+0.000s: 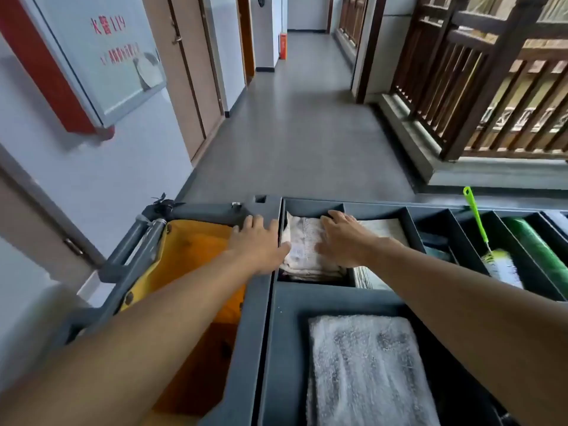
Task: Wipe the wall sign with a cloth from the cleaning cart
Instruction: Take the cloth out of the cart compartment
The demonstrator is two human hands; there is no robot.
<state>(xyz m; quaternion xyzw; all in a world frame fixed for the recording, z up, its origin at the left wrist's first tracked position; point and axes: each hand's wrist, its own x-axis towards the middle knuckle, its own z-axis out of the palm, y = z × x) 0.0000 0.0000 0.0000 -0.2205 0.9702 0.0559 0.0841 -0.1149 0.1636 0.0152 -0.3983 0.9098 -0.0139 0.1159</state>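
A stack of folded whitish cloths (302, 247) lies in a compartment at the top of the grey cleaning cart (261, 318). My left hand (258, 241) rests flat on the cart's rim, its thumb touching the left edge of the stack. On the stack's right side lies my right hand (341, 238), fingers spread over the top cloth. Neither hand has a grip on a cloth. High on the left wall hangs the wall sign (101, 56), a glass-fronted panel with red characters and a red frame.
A yellow waste bag (190, 262) hangs on the cart's left. Other compartments hold a plastic-wrapped grey bundle (365, 370), a green-handled brush (479, 229) and a green roll (534, 241). A grey corridor runs ahead, doors on the left, a wooden railing (461, 84) on the right.
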